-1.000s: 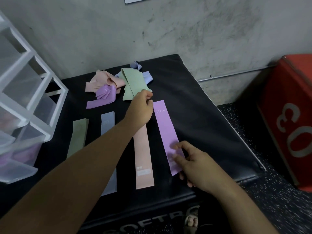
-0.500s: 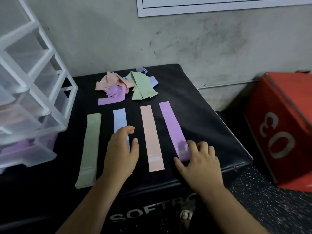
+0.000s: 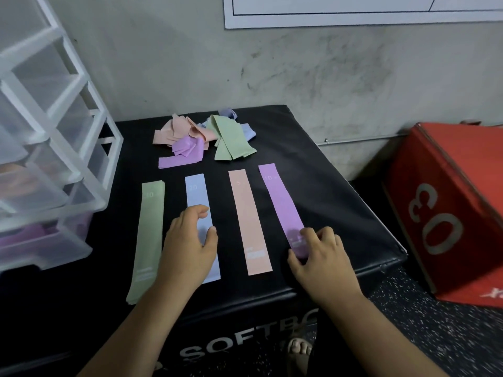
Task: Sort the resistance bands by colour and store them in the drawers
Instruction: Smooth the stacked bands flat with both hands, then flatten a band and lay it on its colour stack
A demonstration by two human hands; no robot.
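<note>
Black box [image 3: 340, 213]: purple band [image 3: 280, 197] under right hand [image 3: 324, 262], blue band [image 3: 197, 194] under left hand [image 3: 187, 248].

The black box [image 3: 340, 186] reads "SOFTBO", the red box [image 3: 446, 170] "30". Green band [image 3: 148, 235] says 10, blue band [image 3: 196, 194] 20, purple band [image 3: 280, 197] 10.

Band pile [image 3: 202, 138] behind band row [image 3: 249, 221]

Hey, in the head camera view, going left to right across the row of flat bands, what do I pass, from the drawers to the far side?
drawers → green band → blue band → peach band → purple band → red box
</note>
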